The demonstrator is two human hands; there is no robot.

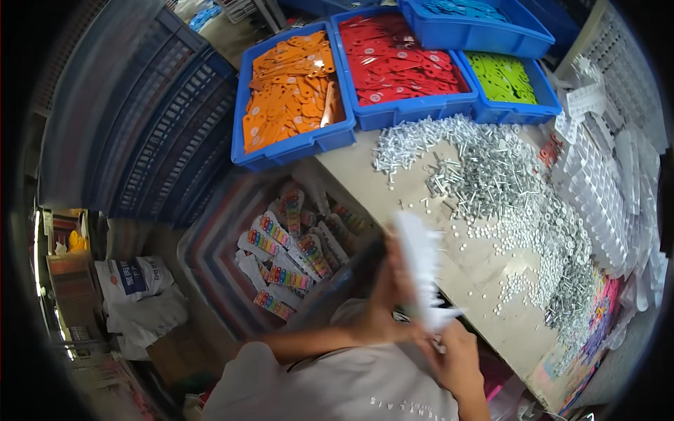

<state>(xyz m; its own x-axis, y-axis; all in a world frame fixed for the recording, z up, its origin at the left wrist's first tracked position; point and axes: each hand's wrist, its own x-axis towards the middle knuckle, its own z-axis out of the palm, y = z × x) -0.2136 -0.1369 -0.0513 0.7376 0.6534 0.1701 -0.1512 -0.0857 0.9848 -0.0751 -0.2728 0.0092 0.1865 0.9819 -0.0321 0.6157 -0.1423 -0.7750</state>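
A white plastic piece with a toothed edge [419, 263] stands nearly upright over the front edge of the table, blurred by motion. My left hand [387, 298] is closed round its left side, the fingers partly hidden behind it. At its lower end my right hand [456, 358] is closed in a pinch. A small pale thing shows between those fingertips, too small to name. Just beyond, on the tabletop [393, 193], lie heaps of silver screws or rivets [484, 186], clear-looking small fasteners [404, 144] and little white discs [519, 288].
Blue trays hold orange pieces [291, 91], red pieces [400, 67], green pieces [502, 77] and blue pieces [467, 8]. Left of the table, a striped bin [210, 259] contains multicoloured strips [288, 277]. Stacked blue crates [168, 133] rise at left; white molded plastic pieces [593, 196] lie at right.
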